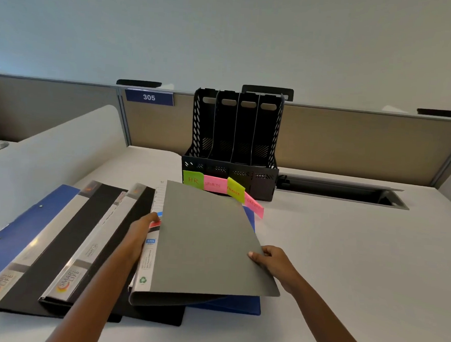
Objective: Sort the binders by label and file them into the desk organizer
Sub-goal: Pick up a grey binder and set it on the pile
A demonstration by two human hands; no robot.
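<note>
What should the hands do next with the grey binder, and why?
Probably lift the grey binder and turn it to find its label. The left hand and right hand grip its edges, its cover shows no label, and the organizer with the sticky notes holds no binder yet.

Most of blue binder (241, 305) and left hand (140, 234) fingertips hidden under grey binder (208, 244); rightmost pink label (255, 206) writing too blurred to read.
</note>
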